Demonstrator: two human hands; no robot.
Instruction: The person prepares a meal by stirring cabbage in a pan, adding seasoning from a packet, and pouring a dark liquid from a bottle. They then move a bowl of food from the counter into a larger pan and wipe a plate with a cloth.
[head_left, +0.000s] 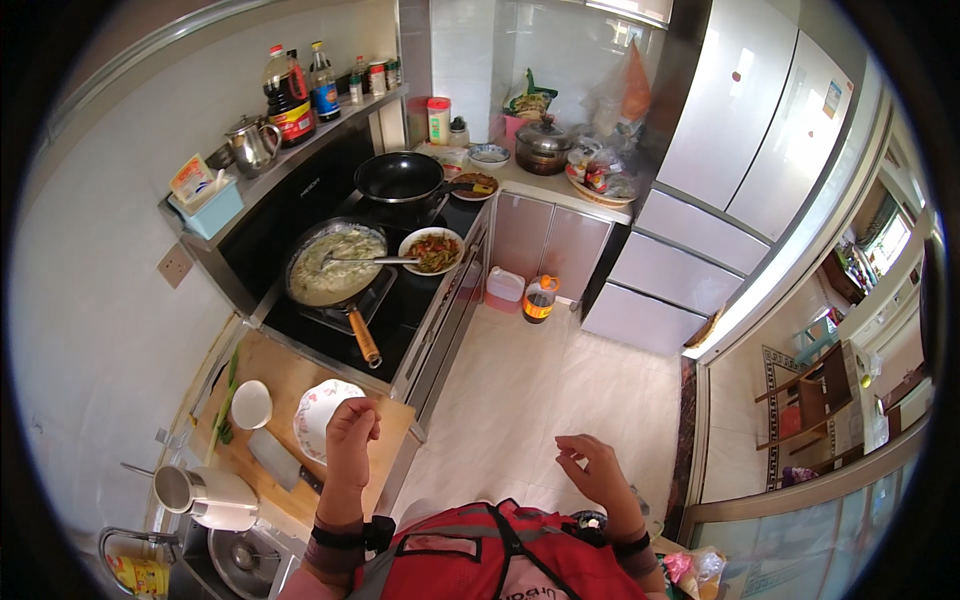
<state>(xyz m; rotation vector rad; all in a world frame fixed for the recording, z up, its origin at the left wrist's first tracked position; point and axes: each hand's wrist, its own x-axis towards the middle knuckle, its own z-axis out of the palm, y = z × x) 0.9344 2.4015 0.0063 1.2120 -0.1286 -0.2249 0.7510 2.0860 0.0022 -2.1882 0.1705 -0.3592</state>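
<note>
My left hand (351, 435) is raised above the cutting board (388, 431), its fingers curled in and nothing seen in them. It partly covers a white scalloped plate (311, 412) with a pink floral rim. My right hand (596, 466) hovers over the floor side, bent at the wrist, thumb apart from the fingers, holding nothing. Beside the plate lie a cleaver (276, 457), a small white bowl (251, 405) and green onion stalks (223, 409). Ahead, a wooden-handled frying pan (363, 337) holds a pale, creamy food (337, 274) with a metal spatula (375, 260) resting across it.
A bowl of cooked shredded food (433, 252) stands by the pan, and a black wok (400, 178) sits behind. A kettle-like white jug (214, 495) stands near the sink (244, 559). Sauce bottles (287, 105) line the shelf. An orange-capped jug (540, 300) is on the floor.
</note>
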